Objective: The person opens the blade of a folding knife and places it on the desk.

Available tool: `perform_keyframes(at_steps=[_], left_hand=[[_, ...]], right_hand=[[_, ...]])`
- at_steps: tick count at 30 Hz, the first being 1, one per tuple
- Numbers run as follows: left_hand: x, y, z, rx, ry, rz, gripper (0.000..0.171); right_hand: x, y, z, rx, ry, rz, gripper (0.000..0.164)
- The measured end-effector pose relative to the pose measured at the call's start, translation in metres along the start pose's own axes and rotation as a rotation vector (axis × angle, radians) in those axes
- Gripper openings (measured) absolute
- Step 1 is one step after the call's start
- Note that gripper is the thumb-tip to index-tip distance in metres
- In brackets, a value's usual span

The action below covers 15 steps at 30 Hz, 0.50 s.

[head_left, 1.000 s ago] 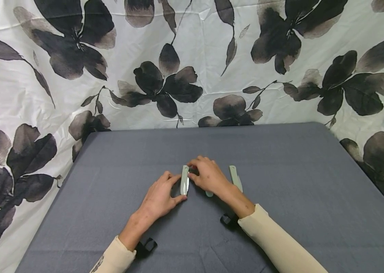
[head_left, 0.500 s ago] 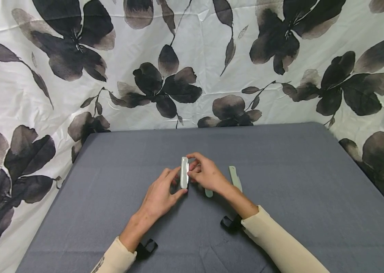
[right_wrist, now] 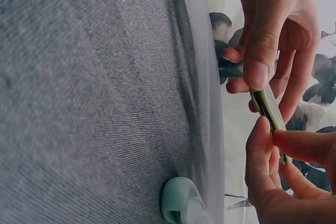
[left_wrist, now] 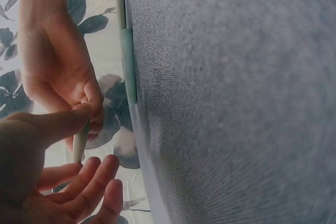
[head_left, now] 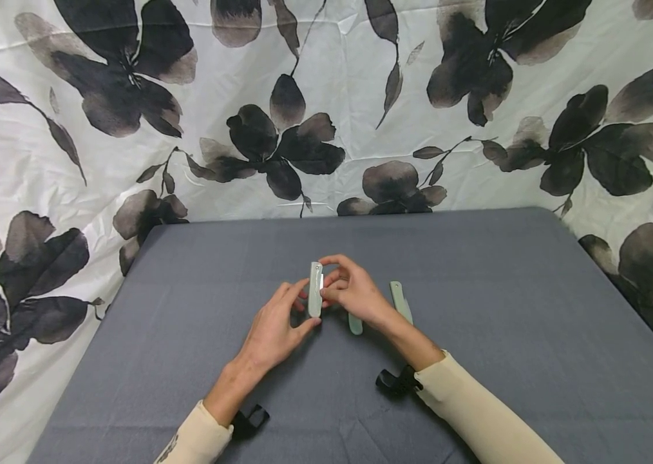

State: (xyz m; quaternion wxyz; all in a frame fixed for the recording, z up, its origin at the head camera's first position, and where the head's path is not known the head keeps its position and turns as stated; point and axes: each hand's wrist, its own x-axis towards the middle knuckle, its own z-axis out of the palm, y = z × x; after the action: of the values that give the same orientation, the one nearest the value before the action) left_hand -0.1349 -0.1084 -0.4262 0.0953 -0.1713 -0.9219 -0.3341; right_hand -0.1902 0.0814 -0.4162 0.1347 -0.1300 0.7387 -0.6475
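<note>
A pale green folding knife is held upright above the table, between both hands. My left hand pinches it from the left, thumb at the lower end and fingertips along the side. From the other side, my right hand pinches its upper part and right edge, where a bright strip of blade shows. In the right wrist view the dark slot of the knife runs along the handle. The left wrist view shows the same knife between the left thumb and fingers.
A second green folding knife lies under the right wrist, partly hidden. Another green knife, its blade partly out, lies right of it behind the forearm. The grey cloth-covered table meets a floral curtain at the back.
Both hands have raised the knife slightly and tilted it, so its face catches the light differently. The right fingers have shifted along its upper right edge. The other knives stayed put.
</note>
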Motion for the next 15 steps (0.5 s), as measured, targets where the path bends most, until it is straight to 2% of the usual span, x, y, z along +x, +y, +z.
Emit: perform_keyframes(at_steps=[4, 8, 12, 15], left_hand=[[0.002, 0.0, -0.002, -0.053, -0.043, -0.031, 0.071], [0.006, 0.0, -0.003, -0.178, -0.079, -0.108, 0.061], [0.009, 0.0, -0.003, -0.308, -0.063, -0.161, 0.054], [0.01, -0.001, -0.003, -0.359, -0.047, -0.186, 0.054]], right_hand=[[-0.001, 0.002, -0.001, 0.009, 0.013, 0.005, 0.056], [-0.001, 0.003, -0.002, 0.011, 0.02, 0.001, 0.055], [-0.002, 0.002, -0.001, 0.022, 0.018, 0.0, 0.055], [-0.003, 0.002, 0.001, 0.029, 0.016, -0.004, 0.055]])
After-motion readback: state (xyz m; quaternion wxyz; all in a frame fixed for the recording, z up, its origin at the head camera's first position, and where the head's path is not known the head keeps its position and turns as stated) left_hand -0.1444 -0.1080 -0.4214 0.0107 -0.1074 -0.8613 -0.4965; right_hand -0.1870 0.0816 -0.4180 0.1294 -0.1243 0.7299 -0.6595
